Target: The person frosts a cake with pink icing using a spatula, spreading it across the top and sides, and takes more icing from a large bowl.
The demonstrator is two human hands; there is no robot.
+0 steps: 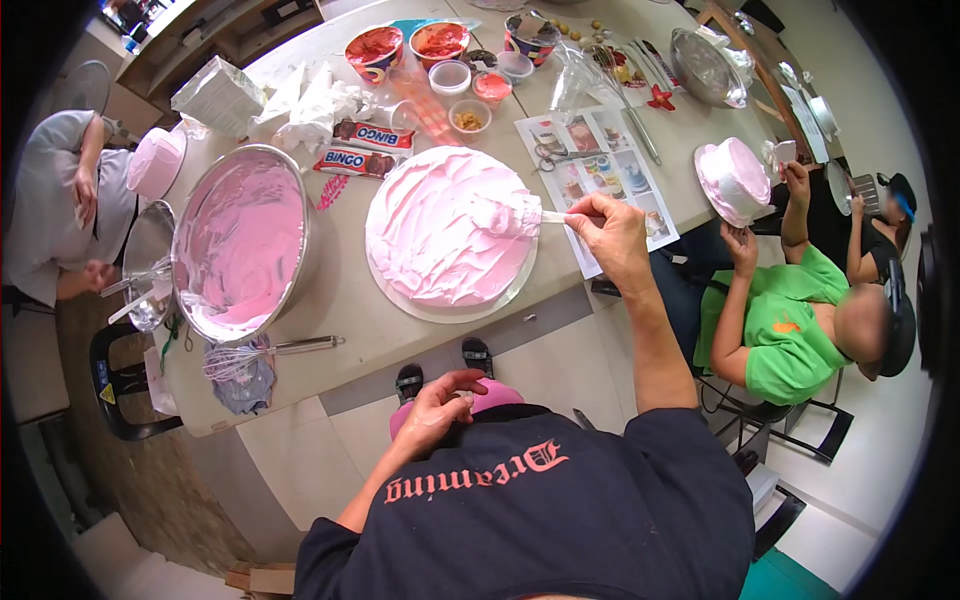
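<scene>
A round cake (pixel 442 217) spread with ridged pink cream sits on a white cake board (pixel 431 313) at the table's near edge. Between thumb and fingers, my right hand (pixel 619 236) pinches the pale handle of a spatula (pixel 554 217). Its other end lies under a mound of cream (pixel 510 214) at the cake's right side, so the blade is hidden. My left hand (pixel 441 411) hangs before my waist, fingers slightly bent and nothing visible in it. Left of the cake, a large metal bowl (pixel 307 255) contains pink cream (pixel 244 232).
A balloon whisk (pixel 262 354) lies on a grey cloth at front left. Bingo wafer bars (pixel 364 150), small cups (pixel 469 118) and tubs of red filling (pixel 375 54) stand behind. Printed cake photos (pixel 600 176) lie right. People work on both sides; one holds a pink cake (pixel 735 182).
</scene>
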